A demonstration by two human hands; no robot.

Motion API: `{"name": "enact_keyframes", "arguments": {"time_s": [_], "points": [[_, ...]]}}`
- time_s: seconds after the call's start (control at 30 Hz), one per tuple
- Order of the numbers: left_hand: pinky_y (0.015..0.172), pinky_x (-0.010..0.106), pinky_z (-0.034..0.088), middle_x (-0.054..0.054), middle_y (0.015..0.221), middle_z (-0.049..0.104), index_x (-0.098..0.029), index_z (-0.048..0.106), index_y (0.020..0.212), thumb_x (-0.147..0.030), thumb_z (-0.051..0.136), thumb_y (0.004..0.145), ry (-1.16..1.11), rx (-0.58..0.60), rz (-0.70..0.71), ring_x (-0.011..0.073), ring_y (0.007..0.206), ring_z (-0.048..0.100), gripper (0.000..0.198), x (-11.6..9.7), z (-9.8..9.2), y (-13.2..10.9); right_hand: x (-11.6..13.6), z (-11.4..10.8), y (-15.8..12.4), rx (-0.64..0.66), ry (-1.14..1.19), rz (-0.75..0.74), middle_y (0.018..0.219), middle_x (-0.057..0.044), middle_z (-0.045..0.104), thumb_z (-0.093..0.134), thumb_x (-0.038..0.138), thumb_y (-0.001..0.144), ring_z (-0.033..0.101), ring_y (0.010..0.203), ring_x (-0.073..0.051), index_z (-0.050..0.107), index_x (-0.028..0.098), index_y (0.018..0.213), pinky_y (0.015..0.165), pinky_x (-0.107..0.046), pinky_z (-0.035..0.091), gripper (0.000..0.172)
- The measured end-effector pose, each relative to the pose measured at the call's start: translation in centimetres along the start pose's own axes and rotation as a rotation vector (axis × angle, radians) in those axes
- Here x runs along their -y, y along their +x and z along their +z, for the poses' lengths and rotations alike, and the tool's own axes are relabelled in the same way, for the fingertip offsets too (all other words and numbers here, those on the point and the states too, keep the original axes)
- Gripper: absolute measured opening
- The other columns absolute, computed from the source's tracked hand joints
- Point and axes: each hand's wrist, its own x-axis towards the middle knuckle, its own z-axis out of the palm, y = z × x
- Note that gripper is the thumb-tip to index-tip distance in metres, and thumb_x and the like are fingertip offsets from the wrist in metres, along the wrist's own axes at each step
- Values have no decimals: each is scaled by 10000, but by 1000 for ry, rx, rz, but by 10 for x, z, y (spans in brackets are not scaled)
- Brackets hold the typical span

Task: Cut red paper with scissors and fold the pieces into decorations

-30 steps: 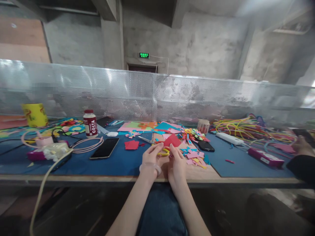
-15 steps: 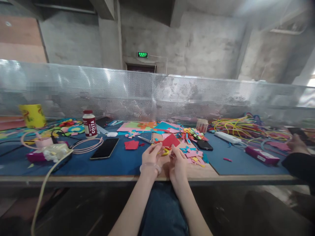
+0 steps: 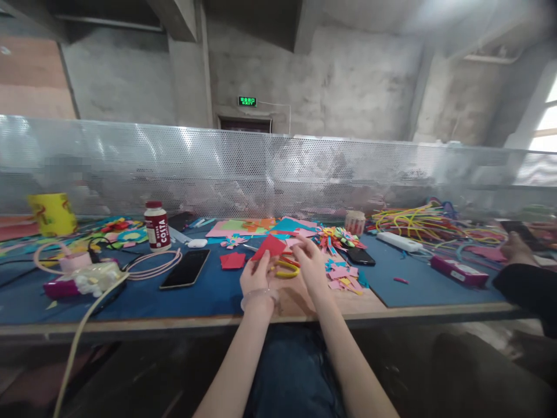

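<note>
Two bare hands above a crowded surface (image 3: pixel 213 299), viewed from its near side. The left hand (image 3: pixel 253 280) has its fingers closed on a red paper sheet (image 3: pixel 268 247), gripped toward its near part, presumably so that the far corner and edges stand exposed. The right hand (image 3: pixel 311 268) is raised just to the right of the sheet, fingers loosely parted with nothing clearly between them; the pose probably avoids creasing the paper. Yellow-handled scissors (image 3: pixel 295 271) lie between the hands, partly hidden, apparently placed for easy reach. A red paper stack (image 3: pixel 232 261) lies to the left and mixed paper scraps (image 3: pixel 346 277) to the right, an arrangement that seems to separate the red pieces from the offcuts. The surface's near edge passes below the wrists; a perforated panel (image 3: pixel 261 180) bounds the far side. The most room for moving appears to be on the left, between the left wrist and a dark phone (image 3: pixel 185 269); on the right, the scraps and a second phone (image 3: pixel 360 256) narrow the way, while a co-worker's hand (image 3: pixel 514 249) is well apart, beyond a purple box (image 3: pixel 459 271)
</note>
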Motion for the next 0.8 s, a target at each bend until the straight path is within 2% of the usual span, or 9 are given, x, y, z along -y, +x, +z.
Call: {"name": "enact_keyframes", "arguments": {"time_s": [0.07,0.17,0.23,0.37,0.47,0.53,0.6,0.73,0.8], "points": [[706,254,486,7,681,602,-150,543,672,-269,721,552,25,-62,103,154,786,612,245,2,-5,6,-7,1,17,135,-526,-98,909,-109,604,588,242,667,506,877,-213,648,150,912,771,-310,370,268],[761,252,465,-14,672,570,-161,523,647,-270,725,550,31,-179,96,133,806,594,250,6,-9,12,-19,11,29,442,-1174,-13,1056,-203,546,614,280,667,421,1045,-293,641,82,933,860,-359,317,332],[789,251,451,-14,709,567,-167,515,638,-259,729,546,11,-227,47,130,839,583,251,6,-9,14,-26,19,30,538,-1304,20,1081,-210,532,581,334,707,413,1064,-295,637,75,947,868,-356,313,357],[827,251,423,-9,752,562,-175,512,629,-246,720,551,20,-268,-20,138,915,557,233,2,-6,15,-34,29,33,530,-1412,54,1146,-189,508,545,409,733,408,1083,-315,621,131,1005,838,-388,340,395],[819,244,423,-15,733,555,-181,505,631,-245,715,559,34,-258,-55,134,910,558,230,0,-5,15,-34,24,43,578,-1410,-3,1088,-192,551,552,389,732,471,1020,-296,633,122,964,796,-362,370,363],[803,236,431,-18,718,553,-184,503,637,-240,712,570,23,-238,-78,127,887,567,226,0,-5,15,-30,17,52,668,-1282,8,888,-157,628,574,374,712,559,817,-237,657,98,854,673,-285,404,321],[776,229,442,-18,717,560,-187,513,651,-220,718,570,0,-196,-104,122,856,578,223,0,-5,14,-24,8,56,661,-1115,19,672,-95,631,576,355,698,552,618,-172,662,93,727,556,-237,385,278],[698,211,458,-10,799,601,-188,572,720,-197,742,526,-21,-94,-188,106,764,593,258,0,3,0,-11,-6,44,361,-823,-54,577,-52,598,573,254,646,524,566,-143,627,93,626,513,-213,371,170],[679,223,462,3,806,620,-188,599,780,-228,737,532,-30,59,-218,113,734,598,287,-1,9,-12,-6,-10,27,243,-593,-98,618,-42,612,541,250,641,541,605,-154,618,112,677,535,-218,400,162]]}}
